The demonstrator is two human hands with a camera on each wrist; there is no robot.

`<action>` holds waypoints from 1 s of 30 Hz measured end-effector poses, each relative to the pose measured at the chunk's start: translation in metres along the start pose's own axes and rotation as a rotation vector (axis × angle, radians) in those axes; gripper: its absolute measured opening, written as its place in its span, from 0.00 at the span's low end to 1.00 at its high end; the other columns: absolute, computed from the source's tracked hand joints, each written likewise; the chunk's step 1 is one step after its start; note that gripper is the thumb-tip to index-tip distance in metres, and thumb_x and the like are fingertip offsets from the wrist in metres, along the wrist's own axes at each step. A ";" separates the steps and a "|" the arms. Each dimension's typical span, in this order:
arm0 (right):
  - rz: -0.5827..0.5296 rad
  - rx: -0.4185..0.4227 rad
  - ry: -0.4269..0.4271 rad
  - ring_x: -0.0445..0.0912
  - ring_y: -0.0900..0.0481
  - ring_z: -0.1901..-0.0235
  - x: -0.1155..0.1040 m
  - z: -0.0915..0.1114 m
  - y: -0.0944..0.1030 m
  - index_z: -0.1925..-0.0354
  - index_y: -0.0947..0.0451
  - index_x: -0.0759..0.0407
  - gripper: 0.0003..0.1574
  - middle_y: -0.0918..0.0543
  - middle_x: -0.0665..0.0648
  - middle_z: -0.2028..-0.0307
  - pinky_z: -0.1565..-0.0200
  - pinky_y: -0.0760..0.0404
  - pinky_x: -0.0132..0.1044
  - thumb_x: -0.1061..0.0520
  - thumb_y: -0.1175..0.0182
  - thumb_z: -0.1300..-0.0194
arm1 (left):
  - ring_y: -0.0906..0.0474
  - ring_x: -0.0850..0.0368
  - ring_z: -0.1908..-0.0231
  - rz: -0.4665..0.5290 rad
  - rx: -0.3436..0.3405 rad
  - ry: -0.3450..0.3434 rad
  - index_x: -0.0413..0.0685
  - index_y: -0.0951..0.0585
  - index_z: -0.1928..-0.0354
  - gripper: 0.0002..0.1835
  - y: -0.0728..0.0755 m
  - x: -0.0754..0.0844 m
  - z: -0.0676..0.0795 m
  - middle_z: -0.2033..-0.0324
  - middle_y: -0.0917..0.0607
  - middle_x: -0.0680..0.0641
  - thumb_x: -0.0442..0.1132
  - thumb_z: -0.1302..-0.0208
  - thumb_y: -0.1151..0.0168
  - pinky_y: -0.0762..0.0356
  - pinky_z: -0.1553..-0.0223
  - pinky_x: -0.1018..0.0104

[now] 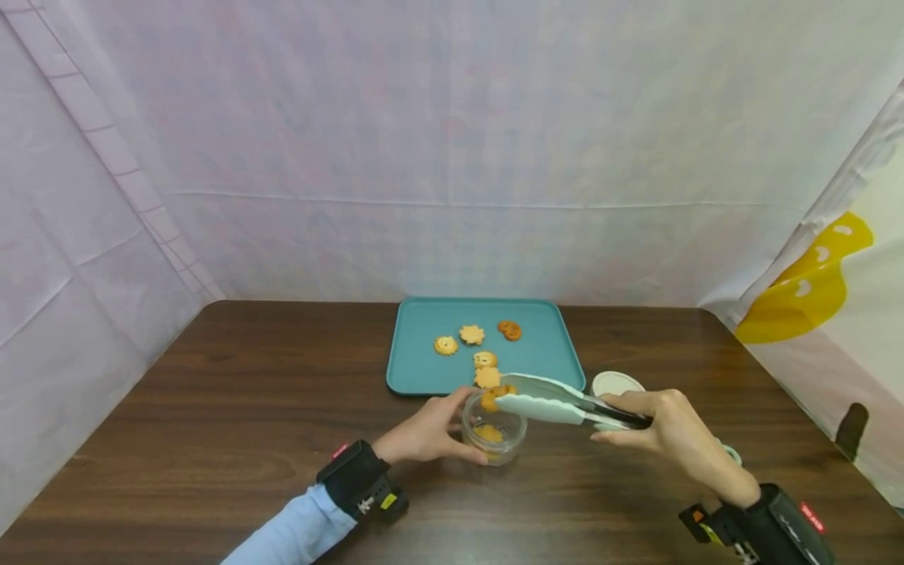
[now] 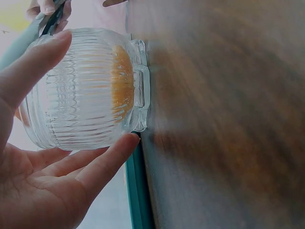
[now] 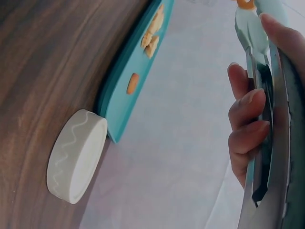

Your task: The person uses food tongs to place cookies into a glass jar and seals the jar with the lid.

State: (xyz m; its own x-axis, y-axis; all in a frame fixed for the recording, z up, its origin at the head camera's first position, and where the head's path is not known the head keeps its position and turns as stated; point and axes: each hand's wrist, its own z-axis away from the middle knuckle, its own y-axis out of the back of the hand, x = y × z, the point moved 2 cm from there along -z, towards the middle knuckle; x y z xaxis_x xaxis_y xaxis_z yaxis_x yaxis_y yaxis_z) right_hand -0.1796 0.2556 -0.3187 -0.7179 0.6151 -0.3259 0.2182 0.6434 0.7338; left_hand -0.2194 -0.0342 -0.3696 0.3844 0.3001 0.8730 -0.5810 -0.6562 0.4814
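Observation:
A clear ribbed glass jar (image 1: 507,449) stands on the table, and my left hand (image 1: 427,429) holds it with thumb and fingers on its sides. Through the glass, a golden cookie (image 2: 122,86) shows at the bottom. My right hand (image 1: 664,435) grips metal tongs with pale green tips (image 1: 544,409). Pinched in those tips is a brown-orange cookie (image 1: 490,399), over the jar's mouth; its exact shape is hard to make out. Several cookies lie on the teal tray (image 1: 413,373), among them a flower-shaped cookie (image 1: 472,335) and a pretzel-shaped cookie (image 1: 510,330).
Right of the tray sits a low round white object (image 3: 78,155) with wavy lines on its side. The tray is at the back of the brown wooden table (image 1: 233,408), just behind the jar. Pale cloth (image 1: 452,157) hangs behind the table and along both sides.

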 end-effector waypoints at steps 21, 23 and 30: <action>-0.001 -0.045 0.043 0.31 0.29 0.77 0.000 0.003 -0.018 0.62 0.18 0.54 0.24 0.18 0.43 0.72 0.76 0.30 0.17 0.51 0.28 0.63 | 0.32 0.51 0.45 -0.009 -0.006 -0.002 0.45 0.39 0.40 0.40 -0.001 -0.002 -0.001 0.46 0.29 0.45 0.40 0.55 0.29 0.26 0.51 0.75; 0.025 -0.042 0.048 0.31 0.28 0.77 -0.001 0.002 -0.018 0.63 0.18 0.53 0.24 0.18 0.43 0.72 0.76 0.29 0.16 0.50 0.28 0.63 | 0.32 0.51 0.45 -0.011 -0.006 -0.003 0.45 0.39 0.40 0.40 -0.001 -0.002 -0.001 0.46 0.29 0.44 0.40 0.55 0.29 0.26 0.51 0.75; 0.108 -0.049 0.072 0.28 0.34 0.79 -0.007 -0.002 -0.017 0.61 0.18 0.49 0.24 0.24 0.36 0.75 0.79 0.34 0.15 0.46 0.29 0.62 | 0.32 0.50 0.45 -0.022 0.004 -0.004 0.43 0.39 0.40 0.40 0.000 -0.002 0.000 0.46 0.29 0.43 0.41 0.55 0.30 0.25 0.50 0.70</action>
State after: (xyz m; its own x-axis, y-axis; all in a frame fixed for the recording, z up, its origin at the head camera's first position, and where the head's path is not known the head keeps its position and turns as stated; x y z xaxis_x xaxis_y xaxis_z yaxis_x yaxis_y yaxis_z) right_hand -0.1797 0.2396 -0.3280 -0.7377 0.6444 -0.2014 0.2654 0.5510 0.7912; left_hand -0.2203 -0.0352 -0.3717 0.4003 0.3119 0.8617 -0.5692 -0.6522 0.5006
